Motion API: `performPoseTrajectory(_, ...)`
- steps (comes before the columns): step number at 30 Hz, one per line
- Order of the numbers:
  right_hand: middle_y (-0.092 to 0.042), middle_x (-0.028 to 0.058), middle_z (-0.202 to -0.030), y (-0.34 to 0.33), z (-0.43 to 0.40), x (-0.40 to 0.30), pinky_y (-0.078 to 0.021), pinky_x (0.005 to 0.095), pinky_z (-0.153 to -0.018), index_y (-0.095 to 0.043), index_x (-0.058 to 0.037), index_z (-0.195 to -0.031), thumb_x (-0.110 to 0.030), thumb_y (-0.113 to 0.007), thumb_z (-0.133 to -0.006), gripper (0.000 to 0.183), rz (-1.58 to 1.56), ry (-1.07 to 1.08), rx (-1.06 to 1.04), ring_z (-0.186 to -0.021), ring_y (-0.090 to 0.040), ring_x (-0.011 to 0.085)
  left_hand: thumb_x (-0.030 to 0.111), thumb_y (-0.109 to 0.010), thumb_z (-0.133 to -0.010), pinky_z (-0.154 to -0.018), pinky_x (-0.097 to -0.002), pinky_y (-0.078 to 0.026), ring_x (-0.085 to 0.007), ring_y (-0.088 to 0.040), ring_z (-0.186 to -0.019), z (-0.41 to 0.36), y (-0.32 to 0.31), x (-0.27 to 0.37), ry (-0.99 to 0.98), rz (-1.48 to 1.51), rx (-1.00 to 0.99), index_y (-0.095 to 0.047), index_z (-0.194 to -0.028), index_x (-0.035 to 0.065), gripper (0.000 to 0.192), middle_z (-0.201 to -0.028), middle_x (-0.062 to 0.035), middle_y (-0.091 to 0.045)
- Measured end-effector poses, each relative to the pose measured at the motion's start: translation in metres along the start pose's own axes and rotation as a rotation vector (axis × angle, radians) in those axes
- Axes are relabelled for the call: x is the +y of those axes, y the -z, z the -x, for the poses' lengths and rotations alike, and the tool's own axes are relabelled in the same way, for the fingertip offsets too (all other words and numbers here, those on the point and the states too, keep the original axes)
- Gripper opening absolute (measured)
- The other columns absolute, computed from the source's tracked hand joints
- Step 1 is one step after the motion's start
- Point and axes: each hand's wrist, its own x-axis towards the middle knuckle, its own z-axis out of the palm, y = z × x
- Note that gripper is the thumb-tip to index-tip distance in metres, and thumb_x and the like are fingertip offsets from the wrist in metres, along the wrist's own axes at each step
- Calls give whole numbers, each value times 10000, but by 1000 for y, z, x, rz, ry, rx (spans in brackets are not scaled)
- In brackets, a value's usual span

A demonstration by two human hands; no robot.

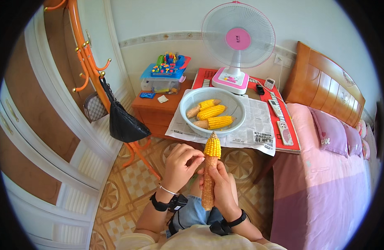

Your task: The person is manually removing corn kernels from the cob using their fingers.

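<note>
My right hand (220, 182) is closed around the stripped lower part of an ear of corn (208, 184), which stands tip up over my lap. Yellow kernels cover only its upper end. To its left is my left hand (187, 162), thumb and forefinger brought together at the cob's edge just below the kernels; whether a kernel is between them cannot be told. Beyond the cob's tip, a pale plastic colander basin (238, 120) holds several partly stripped ears of corn (212, 112), with a few loose kernels near them.
Newspaper (256, 125) lies under the basin on a red-topped table. Behind stands a pink and white electric fan (231, 79). Remote controls (275, 108) and a phone (285, 132) lie at right, beside a bed (320, 187). Left are a toy-topped cabinet (154, 107) and an orange coat rack (95, 75) with a black bag (128, 125).
</note>
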Motion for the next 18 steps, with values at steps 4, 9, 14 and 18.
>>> performPoseTrajectory(4, -607, 75, -967, 0, -5, 14, -508, 247, -581, -421, -79, -1184, -277, -461, -1031, 253, 6, -28, -30, -703, -587, 109, 46, -768, -761, -673, -314, -492, -208, -600, -792, 9, 5, -4, 81, -10, 110, -690, -844, 58, 115, -822, -49, -629)
performPoseTrajectory(9, -612, 86, -969, 0, -4, 3, -510, 262, -586, -438, -61, -1209, -269, -416, -1035, 273, 9, -49, -31, -700, -590, 130, 78, -760, -770, -655, -326, -477, -208, -582, -762, 10, -5, -3, 147, -15, 142, -688, -840, 76, 100, -804, -30, -617)
performPoseTrajectory(14, -618, 101, -949, 21, -7, -3, -515, 301, -601, -519, -30, -1165, -326, -293, -1030, 396, -109, -193, -120, -686, -592, 168, 84, -759, -771, -668, -329, -481, -206, -581, -769, 17, -24, 4, 204, 20, 133, -690, -839, 79, 97, -805, -31, -618)
performPoseTrajectory(18, -618, 99, -922, 41, -10, 6, -510, 300, -595, -528, -26, -1172, -342, -288, -1031, 422, -203, -226, -100, -679, -586, 168, 83, -762, -766, -679, -334, -479, -207, -580, -770, 13, -40, 12, 154, -34, 130, -690, -833, 82, 99, -804, -29, -618)
